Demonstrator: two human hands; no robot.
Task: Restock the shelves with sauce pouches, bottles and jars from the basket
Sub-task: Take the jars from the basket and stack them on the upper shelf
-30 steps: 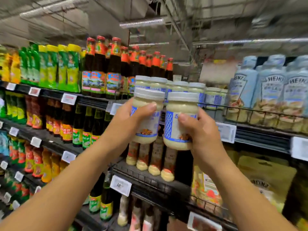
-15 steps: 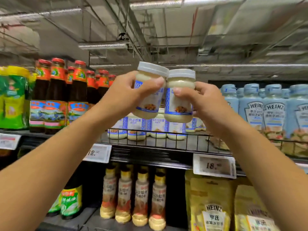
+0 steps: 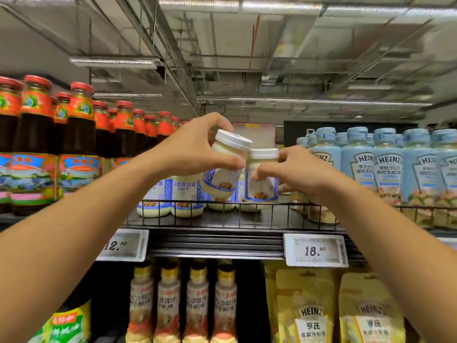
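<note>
You are shelving jars: your left hand (image 3: 188, 149) is gripping the tilted jar (image 3: 220, 180) above the wire rail (image 3: 279, 206), and the fingers of your right hand (image 3: 294, 174) are pinching the upright jar (image 3: 261, 188) just behind it. The next move seems to be calling for levelling, then lowering both beside the shelved jars (image 3: 183, 196).

Entry: one person, two arms in view.
- Left forearm (image 3: 84, 233): unclothed over its whole visible length, from the lower left edge of the frame to the wrist near centre. Broad at the edge, narrowing toward the wrist.
- Right forearm (image 3: 385, 243): unclothed likewise, from the lower right edge to the wrist right of centre. Same taper.
- Left grip (image 3: 188, 154): bare hand, thumbnail short.
- Right grip (image 3: 296, 174): bare hand, knuckle ridges visible. Nails too blurred to describe.
</note>
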